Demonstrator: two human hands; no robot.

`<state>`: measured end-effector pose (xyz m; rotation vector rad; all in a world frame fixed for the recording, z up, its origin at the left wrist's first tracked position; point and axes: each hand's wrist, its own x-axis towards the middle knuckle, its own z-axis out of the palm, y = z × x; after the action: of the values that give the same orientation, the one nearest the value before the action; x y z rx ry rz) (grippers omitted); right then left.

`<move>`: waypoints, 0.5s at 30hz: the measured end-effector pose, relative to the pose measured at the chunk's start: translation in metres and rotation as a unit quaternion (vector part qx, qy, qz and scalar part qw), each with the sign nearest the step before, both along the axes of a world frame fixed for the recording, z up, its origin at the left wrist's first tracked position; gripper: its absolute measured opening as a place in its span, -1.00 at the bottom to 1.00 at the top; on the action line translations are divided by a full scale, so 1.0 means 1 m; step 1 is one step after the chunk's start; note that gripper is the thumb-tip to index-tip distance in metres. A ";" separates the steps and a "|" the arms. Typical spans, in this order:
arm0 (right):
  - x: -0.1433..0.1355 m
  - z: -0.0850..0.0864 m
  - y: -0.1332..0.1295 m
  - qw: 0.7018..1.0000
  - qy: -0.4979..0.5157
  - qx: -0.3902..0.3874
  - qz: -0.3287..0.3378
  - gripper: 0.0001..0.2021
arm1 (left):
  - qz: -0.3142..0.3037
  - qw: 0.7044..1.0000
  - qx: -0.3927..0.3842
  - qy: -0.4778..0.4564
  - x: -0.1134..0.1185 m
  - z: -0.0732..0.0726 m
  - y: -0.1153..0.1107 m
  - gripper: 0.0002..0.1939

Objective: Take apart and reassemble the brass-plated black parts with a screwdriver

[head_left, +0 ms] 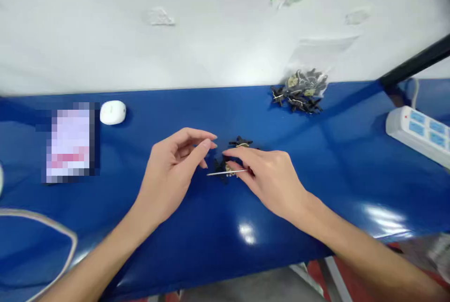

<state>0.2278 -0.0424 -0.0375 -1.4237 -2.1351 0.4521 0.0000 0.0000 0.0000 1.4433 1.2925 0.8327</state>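
Over the middle of the blue table [168,255], my right hand [270,175] has its fingers closed round a thin metal rod [221,173], whose tip points left. Beneath and beside its fingertips lie small black pieces [241,141] with pale, beige-gold parts, partly covered by the hand. My left hand [172,170] is just to the left, its fingers curled with a gap between thumb and fingertips, and nothing shows in it.
A clear plastic bag [305,81] with several black pieces lies at the back right. A white power strip [420,133] is at the right. On the left are a white case [113,112], a blurred-out device [70,142] and a pale cable [52,222].
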 end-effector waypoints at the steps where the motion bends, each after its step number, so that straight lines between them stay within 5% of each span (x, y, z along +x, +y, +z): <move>1: 0.000 0.002 0.001 1.000 0.004 0.002 -0.001 -0.79 | 0.001 1.000 0.001 -0.001 0.000 0.000 0.001 -0.80; 15: 0.026 0.014 0.017 0.992 0.048 -0.020 -0.117 -0.87 | 0.004 1.000 0.012 -0.010 0.001 -0.004 0.005 -0.80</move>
<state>0.2534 -0.0254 -0.0235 -1.6178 -1.8663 0.4660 0.0009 0.0045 -0.0045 1.4469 1.2767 0.8688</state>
